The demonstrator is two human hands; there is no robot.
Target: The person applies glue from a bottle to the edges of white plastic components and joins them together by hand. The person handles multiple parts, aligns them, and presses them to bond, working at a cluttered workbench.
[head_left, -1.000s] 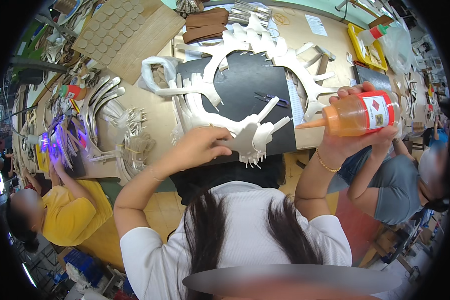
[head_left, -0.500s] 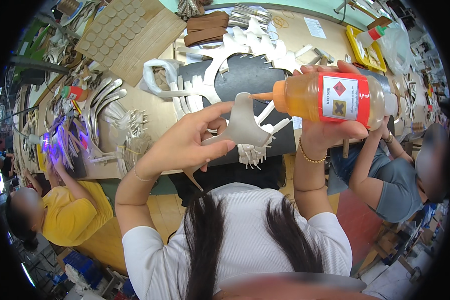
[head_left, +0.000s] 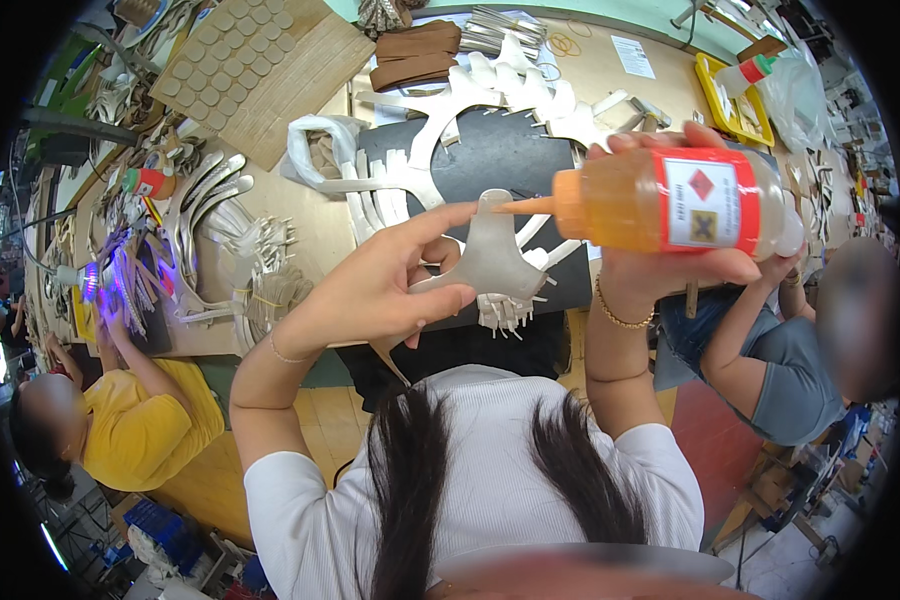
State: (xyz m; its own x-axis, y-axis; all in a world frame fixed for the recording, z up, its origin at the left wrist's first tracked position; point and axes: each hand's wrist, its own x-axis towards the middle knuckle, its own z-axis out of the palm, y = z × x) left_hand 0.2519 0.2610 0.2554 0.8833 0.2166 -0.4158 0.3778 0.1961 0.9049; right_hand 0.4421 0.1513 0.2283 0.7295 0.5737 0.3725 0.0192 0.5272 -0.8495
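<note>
My left hand pinches a pale grey leather-like piece between thumb and fingers. One tab of it points away from me, and a narrow strip hangs below my hand. In my right hand lies a clear squeeze bottle of amber liquid, tipped on its side with a red-and-white hazard label. Its orange nozzle points left, the tip at the piece's far tab, close to my left index finger. Whether liquid is coming out cannot be made out.
A dark mat carries several similar pale pieces. Behind are brown strips and a board with rounded pads. A yellow tray stands far right. People work at left and right.
The bottle has shifted slightly right and toward me, its nozzle tip sliding down the tab a little. The leather-like piece has moved slightly right. Both grips are unchanged.
</note>
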